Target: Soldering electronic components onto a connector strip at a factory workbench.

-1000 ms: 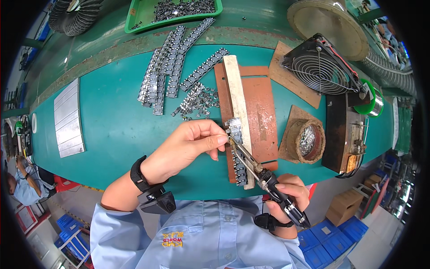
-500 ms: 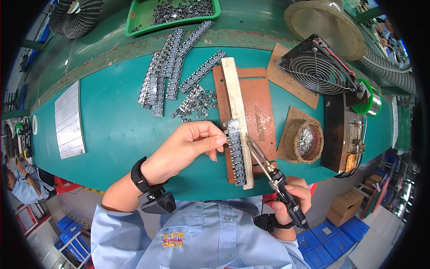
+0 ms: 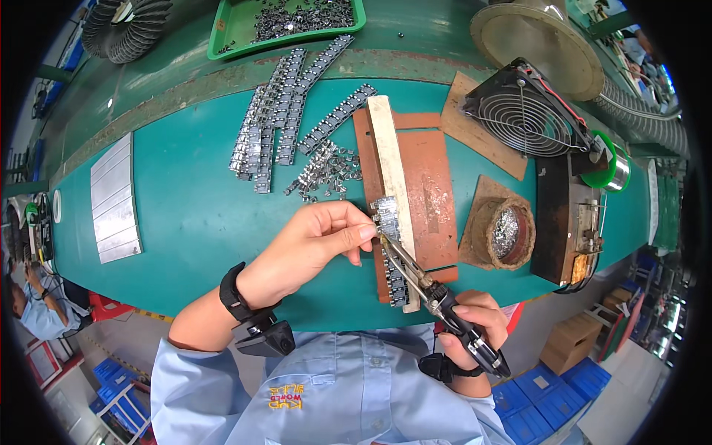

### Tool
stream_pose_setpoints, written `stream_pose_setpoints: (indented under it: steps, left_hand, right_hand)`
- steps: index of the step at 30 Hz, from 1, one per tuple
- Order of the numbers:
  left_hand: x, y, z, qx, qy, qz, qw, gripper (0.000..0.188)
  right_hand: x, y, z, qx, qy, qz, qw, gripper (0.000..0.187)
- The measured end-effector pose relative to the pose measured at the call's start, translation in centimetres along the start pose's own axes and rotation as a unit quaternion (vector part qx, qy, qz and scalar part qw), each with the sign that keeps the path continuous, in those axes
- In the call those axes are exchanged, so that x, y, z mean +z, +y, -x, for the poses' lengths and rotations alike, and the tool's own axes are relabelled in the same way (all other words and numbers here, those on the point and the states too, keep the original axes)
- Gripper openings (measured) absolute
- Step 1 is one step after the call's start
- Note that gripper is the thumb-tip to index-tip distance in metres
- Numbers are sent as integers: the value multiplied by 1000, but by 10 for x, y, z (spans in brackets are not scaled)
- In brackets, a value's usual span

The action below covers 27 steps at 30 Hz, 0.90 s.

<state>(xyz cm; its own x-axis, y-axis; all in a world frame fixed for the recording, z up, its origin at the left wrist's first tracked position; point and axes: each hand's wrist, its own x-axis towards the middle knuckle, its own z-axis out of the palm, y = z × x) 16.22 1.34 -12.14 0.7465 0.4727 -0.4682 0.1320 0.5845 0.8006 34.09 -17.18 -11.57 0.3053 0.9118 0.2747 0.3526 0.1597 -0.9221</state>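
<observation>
My right hand (image 3: pixel 480 325) grips a black-handled soldering iron (image 3: pixel 454 305), its tip reaching the left edge of a circuit board strip (image 3: pixel 386 213). That strip lies along a pale wooden bar (image 3: pixel 389 159) on a reddish-brown board (image 3: pixel 428 196). Thumb and forefinger of my left hand (image 3: pixel 315 237) pinch together at the strip's left edge, close to the iron's tip. Whatever sits between those fingertips is too small to make out. Beyond my left hand lie small loose metal parts (image 3: pixel 335 172) and a single board strip (image 3: pixel 337 119).
More board strips (image 3: pixel 278 107) are piled behind. A green tray (image 3: pixel 222 37) holds many small parts. To the right stand a fan (image 3: pixel 523 111), a round pot (image 3: pixel 512 233) of metallic bits, a solder spool (image 3: pixel 619 167) and a dark box (image 3: pixel 556 222). Metal plates (image 3: pixel 115 200) lie far left.
My right hand has moved the soldering iron leftward, its tip passing from the wooden bar to the strip's left edge by my left fingertips. My left hand stays nearly still.
</observation>
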Motion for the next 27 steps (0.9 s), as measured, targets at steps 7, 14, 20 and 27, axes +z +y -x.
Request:
stream_pose_setpoints:
  steps: [7,14,20,27]
  left_hand:
    - [1,0,1,3,4,-8,1000,15]
    - [3,2,2,-2,10,-12,1000,14]
    - [4,3,1,-2,6,-9,1000,14]
    - [3,4,2,-1,11,-12,1000,15]
  right_hand:
    - [0,-3,-2,2,-9,5,1000,38]
    - [-7,-6,1,-1,-48,33,998,40]
    - [-8,16,43,-4,221,70,973,43]
    - [-11,22,46,70,242,274,928,41]
